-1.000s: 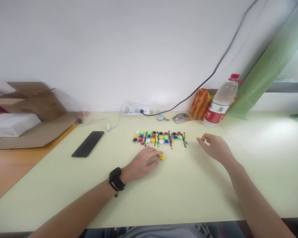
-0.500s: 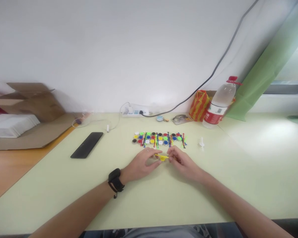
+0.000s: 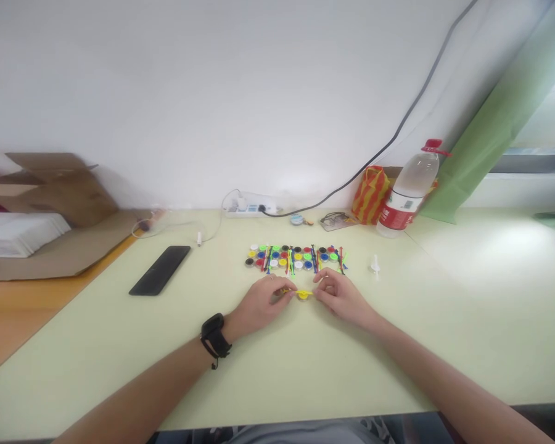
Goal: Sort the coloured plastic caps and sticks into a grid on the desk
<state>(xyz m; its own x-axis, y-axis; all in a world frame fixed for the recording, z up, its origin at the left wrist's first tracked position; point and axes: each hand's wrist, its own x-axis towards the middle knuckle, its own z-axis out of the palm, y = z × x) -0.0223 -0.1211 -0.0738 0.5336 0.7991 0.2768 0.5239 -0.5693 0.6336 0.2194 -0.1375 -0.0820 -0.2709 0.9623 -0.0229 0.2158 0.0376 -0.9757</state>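
Between my two hands is a small yellow disc-shaped piece (image 3: 303, 296) with a thin yellow strip across its top. My left hand (image 3: 263, 303) is closed in a pinch at the strip's left end. At the other end, the thumb and finger of my right hand (image 3: 340, 297) pinch the strip's right tip. Just beyond the hands lie several rows of small coloured discs (image 3: 298, 257), with bundles of thin coloured strips (image 3: 314, 259) between and beside them. To the right sits a white disc with a strip (image 3: 374, 265).
A black phone (image 3: 160, 270) lies at left on the pale table (image 3: 277, 376). Along the wall are a power strip (image 3: 250, 206), a cable, a striped bag (image 3: 370, 194) and a large water bottle (image 3: 407, 194). A cardboard box (image 3: 69, 191) with stacked white items stands far left.
The yellow strip now lies more level across the disc. My left fingers have closed in on its left end, and my right fingers have shifted slightly at the right end.
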